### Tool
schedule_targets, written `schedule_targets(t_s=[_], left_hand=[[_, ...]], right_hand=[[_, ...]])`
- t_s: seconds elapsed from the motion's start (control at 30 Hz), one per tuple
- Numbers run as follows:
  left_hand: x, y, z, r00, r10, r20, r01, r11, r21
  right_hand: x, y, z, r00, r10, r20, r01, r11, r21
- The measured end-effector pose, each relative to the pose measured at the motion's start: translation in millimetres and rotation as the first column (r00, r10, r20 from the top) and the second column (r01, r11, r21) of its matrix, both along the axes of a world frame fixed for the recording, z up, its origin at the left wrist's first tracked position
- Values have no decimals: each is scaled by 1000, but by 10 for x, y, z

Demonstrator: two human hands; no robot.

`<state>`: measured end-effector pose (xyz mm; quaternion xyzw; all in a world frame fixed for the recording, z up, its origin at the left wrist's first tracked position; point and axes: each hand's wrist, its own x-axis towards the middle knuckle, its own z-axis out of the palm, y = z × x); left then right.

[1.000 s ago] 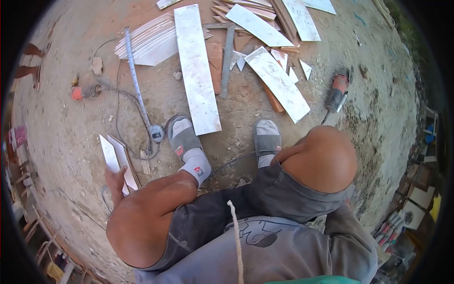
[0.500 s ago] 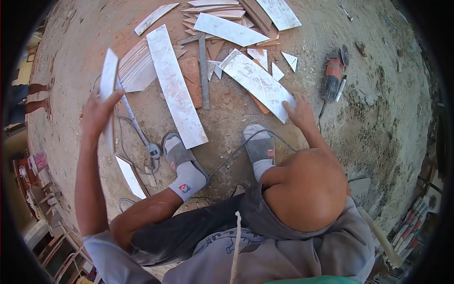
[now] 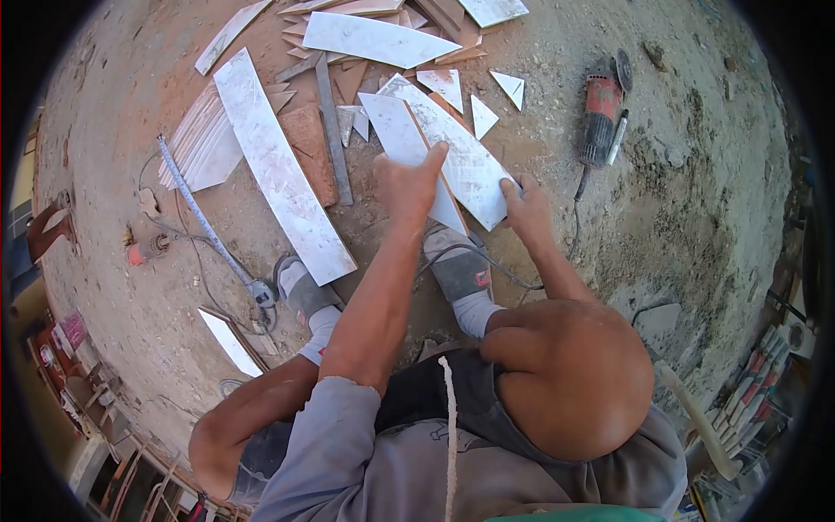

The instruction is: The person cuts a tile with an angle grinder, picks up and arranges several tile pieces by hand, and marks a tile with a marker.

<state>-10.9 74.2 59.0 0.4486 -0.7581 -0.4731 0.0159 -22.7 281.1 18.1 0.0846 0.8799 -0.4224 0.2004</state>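
Observation:
My left hand (image 3: 407, 184) is closed around a narrow white tile piece (image 3: 390, 126) with slanted ends, its thumb on the edge. That piece lies over or right against the left side of a wider white tile strip (image 3: 465, 161). The near right end of the wider strip is gripped by my right hand (image 3: 526, 209), thumb on top, with the fingers partly hidden. To the left, a long white tile strip (image 3: 283, 165) lies on the ground beside a reddish tile (image 3: 309, 152) and a grey metal bar (image 3: 332, 130).
An angle grinder (image 3: 602, 117) lies at right with a marker (image 3: 617, 137) beside it. An extended tape measure (image 3: 204, 222) is at left, near stacked tile pieces (image 3: 204, 143). More cut tiles (image 3: 383, 39) and triangular offcuts (image 3: 484, 116) lie ahead. A cable (image 3: 513, 277) crosses my foot.
My left hand has carried the narrow tile piece from the far left over to the wider strip. My right hand keeps hold of the wider strip. The view has shifted slightly.

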Motion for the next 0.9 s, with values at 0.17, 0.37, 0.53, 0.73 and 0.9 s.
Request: schedule_targets(t_s=[0.17, 0.37, 0.53, 0.73, 0.9], left_hand=[[-79, 245, -122, 998, 33, 53, -29, 997, -69], [-249, 383, 82, 986, 114, 122, -125, 989, 85], [-303, 435, 105, 977, 108, 186, -114, 993, 24], [-323, 476, 116, 971, 95, 221, -99, 995, 7], [-278, 447, 4, 978, 77, 195, -86, 996, 38]], right_hand=[[59, -50, 81, 1000, 16, -8, -16, 999, 33], [48, -56, 172, 947, 229, -226, -197, 968, 155], [-5, -143, 454, 808, 362, -464, -296, 932, 211], [109, -286, 549, 687, 601, -408, -471, 796, 380], [113, -296, 463, 693, 602, -396, -437, 788, 433]])
